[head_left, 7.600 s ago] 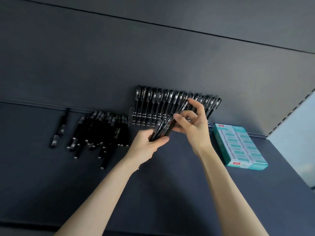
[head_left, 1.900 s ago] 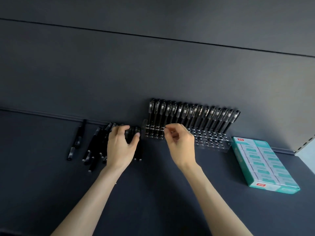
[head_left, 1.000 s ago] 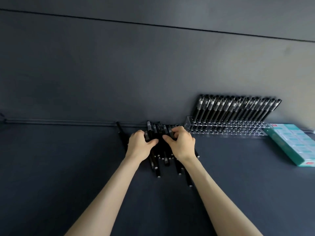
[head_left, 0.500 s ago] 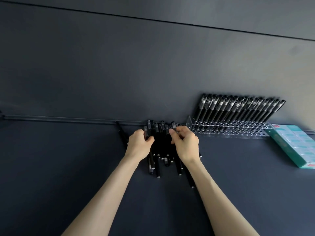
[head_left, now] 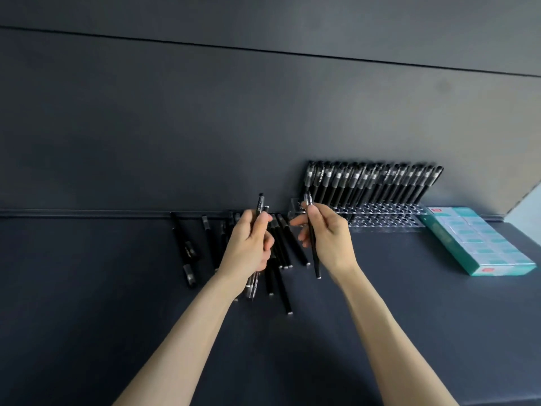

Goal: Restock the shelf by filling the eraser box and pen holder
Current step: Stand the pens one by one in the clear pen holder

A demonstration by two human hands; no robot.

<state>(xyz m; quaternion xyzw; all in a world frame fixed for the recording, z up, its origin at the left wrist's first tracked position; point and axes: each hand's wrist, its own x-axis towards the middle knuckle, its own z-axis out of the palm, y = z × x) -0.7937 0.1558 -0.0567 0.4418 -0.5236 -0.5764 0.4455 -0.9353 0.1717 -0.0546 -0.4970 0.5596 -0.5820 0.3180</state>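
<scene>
Lifted off the loose pens (head_left: 282, 244), the left hand (head_left: 248, 247) grips a pen bundle (head_left: 259, 206). The right hand (head_left: 329, 244) pinches a single pen (head_left: 316, 262).

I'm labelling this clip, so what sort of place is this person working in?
Probably a stationery shop: a clear pen holder carries a row of identical black pens, a teal eraser box lies beside it, and loose pens are piled on the dark shelf.
</scene>
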